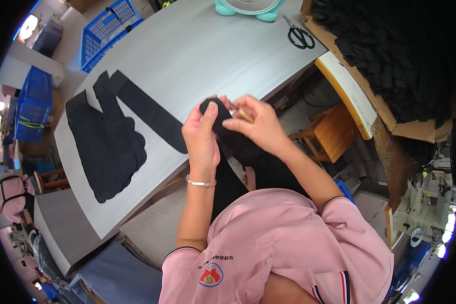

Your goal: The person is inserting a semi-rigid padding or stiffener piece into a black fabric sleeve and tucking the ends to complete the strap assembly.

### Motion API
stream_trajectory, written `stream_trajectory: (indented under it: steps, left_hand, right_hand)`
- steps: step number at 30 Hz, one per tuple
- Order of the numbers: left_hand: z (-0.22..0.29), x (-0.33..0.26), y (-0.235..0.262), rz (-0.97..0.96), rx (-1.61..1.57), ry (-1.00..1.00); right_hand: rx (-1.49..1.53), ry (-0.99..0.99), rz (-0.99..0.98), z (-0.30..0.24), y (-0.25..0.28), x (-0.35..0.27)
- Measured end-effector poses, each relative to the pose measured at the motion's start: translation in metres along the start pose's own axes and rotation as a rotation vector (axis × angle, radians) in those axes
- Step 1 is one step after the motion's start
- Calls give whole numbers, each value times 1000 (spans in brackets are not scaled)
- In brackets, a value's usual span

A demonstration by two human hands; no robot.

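Note:
A black sock [224,120] hangs from my left hand [202,121], which is closed round its rounded end with the thumb pressed on top. My right hand [256,123] is close beside it, fingers pinched round a small tan-handled tool [245,115] held against the cloth. The tool's working end is hidden, so its exact kind does not show. On the table [187,55], left of my hands, lies a single flat black sock [149,111]. Farther left is a pile of black socks [109,152], fanned out at their rounded ends.
Black-handled scissors [301,38] lie at the table's far right, near a mint-green fan [251,6]. A cardboard box [390,124] heaped with black socks [380,61] stands at the right, above a wooden stool [331,133]. A blue crate [109,33] sits beyond the table.

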State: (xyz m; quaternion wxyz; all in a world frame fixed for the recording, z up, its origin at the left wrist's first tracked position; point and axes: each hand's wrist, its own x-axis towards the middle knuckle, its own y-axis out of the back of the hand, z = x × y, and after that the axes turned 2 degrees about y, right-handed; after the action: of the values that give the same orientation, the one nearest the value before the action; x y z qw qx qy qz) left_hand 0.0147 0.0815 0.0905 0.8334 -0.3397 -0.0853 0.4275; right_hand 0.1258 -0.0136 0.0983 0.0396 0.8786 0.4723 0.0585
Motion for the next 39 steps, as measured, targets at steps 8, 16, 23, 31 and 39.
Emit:
stream_trajectory:
  steps: [8,16,23,31,39]
  left_hand:
    - [-27,-9,62,-166,58,297]
    - [-46,-19,66,-163,-281,661]
    - [-43,-7,65,-137,-381,741]
    - [-35,2,49,-152,-339,685]
    - [-44,-3,42,-101,-378,694]
  right_hand:
    - [174,-142,69,-1,-5,88]
    - [-511,112,267,94,-11,152]
    - [-1179,613,355,125,19,184]
    - [-680,-20,106,72,-46,150]
    - [-625,-134,47,85,-44,176]
